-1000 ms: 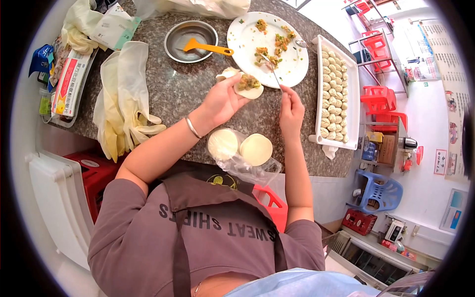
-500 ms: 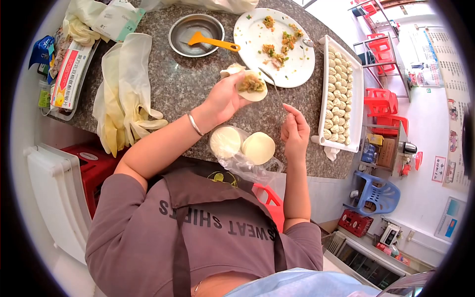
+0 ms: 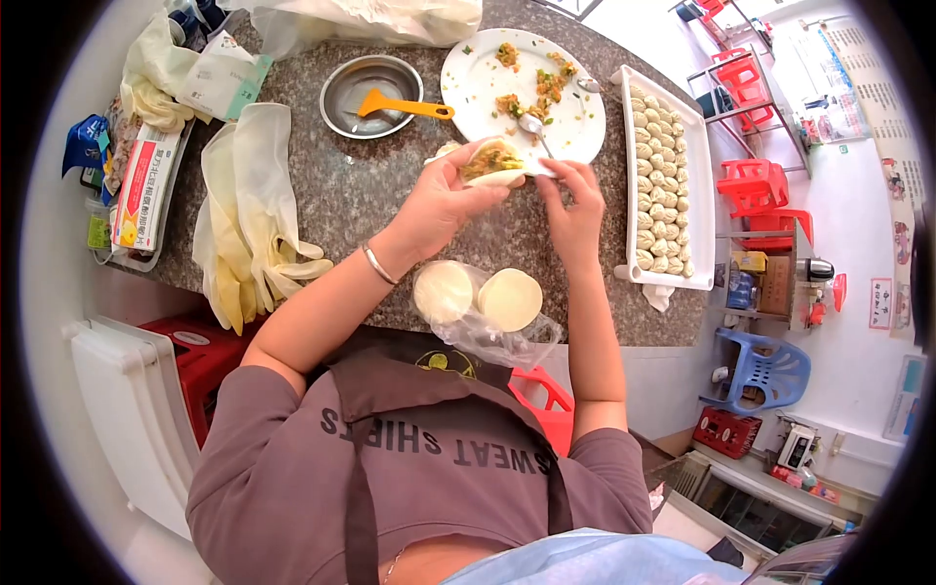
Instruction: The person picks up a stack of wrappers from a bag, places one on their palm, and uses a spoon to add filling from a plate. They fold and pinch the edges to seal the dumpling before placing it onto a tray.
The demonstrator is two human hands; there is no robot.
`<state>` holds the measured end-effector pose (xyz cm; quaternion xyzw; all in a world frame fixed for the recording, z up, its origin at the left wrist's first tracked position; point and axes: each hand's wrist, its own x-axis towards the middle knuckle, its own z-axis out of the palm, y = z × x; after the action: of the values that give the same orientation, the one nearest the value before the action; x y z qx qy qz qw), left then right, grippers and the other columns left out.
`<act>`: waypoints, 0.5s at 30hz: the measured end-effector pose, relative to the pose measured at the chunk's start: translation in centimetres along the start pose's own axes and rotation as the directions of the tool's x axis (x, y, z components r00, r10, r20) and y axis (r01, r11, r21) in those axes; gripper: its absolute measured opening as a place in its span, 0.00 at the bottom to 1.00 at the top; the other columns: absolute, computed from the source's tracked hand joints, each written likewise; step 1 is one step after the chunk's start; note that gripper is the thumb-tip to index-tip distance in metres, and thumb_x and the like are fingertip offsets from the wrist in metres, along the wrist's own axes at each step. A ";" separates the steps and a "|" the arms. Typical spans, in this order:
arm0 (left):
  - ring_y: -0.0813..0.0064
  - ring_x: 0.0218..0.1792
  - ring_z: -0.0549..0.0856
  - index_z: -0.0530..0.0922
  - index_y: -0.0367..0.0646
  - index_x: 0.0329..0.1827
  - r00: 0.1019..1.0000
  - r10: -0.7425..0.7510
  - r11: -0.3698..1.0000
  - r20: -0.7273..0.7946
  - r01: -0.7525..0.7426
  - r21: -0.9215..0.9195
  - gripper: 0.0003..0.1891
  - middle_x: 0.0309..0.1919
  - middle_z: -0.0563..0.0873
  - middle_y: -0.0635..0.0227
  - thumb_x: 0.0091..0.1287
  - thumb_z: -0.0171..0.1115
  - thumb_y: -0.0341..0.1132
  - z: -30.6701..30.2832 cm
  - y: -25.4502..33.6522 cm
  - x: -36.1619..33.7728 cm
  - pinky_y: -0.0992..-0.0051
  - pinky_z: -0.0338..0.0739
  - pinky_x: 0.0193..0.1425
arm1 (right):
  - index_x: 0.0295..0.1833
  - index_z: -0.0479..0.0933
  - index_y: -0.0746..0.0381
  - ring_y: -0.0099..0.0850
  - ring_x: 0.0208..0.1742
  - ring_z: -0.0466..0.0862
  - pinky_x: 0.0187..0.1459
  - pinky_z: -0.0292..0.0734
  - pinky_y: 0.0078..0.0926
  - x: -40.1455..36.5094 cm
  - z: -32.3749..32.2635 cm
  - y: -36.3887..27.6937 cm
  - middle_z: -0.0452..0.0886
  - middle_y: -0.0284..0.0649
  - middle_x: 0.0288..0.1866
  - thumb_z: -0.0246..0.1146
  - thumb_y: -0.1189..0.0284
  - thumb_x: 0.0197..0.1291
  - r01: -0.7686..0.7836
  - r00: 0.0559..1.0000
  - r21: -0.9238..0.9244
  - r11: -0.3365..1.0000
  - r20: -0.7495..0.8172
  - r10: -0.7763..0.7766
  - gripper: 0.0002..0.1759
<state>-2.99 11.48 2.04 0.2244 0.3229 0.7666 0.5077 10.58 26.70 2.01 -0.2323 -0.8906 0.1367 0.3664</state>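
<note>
My left hand (image 3: 429, 210) cups a round dough wrapper (image 3: 500, 179) with a mound of chopped orange-green filling (image 3: 492, 159) on it. Its thumb lies along the near side, and a pale piece of dough (image 3: 445, 151) shows behind the fingers. My right hand (image 3: 575, 200) pinches the wrapper's right edge, which is drawn out towards it. Just beyond the fingers, a metal spoon (image 3: 530, 124) rests on a white plate (image 3: 473, 78) bearing scattered filling; its handle points to my right hand. Two stacks of wrappers, a left stack (image 3: 444, 291) and a right stack (image 3: 510, 299), lie on clear plastic nearer me.
A white tray (image 3: 694, 195) of pleated dumplings (image 3: 658, 185) stands at right. A metal bowl (image 3: 336, 97) with an orange-handled tool (image 3: 405, 104) is beyond my left hand. Pale gloves (image 3: 253, 205) hang over the counter's left edge, near a box (image 3: 146, 190).
My right hand has moved up and left from beside the plate to the wrapper's edge. The spoon now lies with its bowl on the plate. The whole view has shifted slightly.
</note>
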 end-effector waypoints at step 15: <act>0.82 0.48 0.82 0.71 0.37 0.68 0.991 0.108 0.963 -0.079 -0.085 0.254 0.24 0.54 0.81 0.68 0.69 0.63 0.29 -0.6 -0.3 0.2 0.81 0.81 0.46 | 0.49 0.82 0.69 0.20 0.45 0.82 0.49 0.76 0.18 0.4 1.9 -2.1 0.85 0.36 0.44 0.64 0.79 0.64 -0.482 0.875 0.805 0.347 0.427 0.226 0.10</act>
<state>-3.30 11.63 1.44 0.2664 0.4288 0.7531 0.4220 8.37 24.98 1.79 -0.1728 -0.6443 0.6894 0.2824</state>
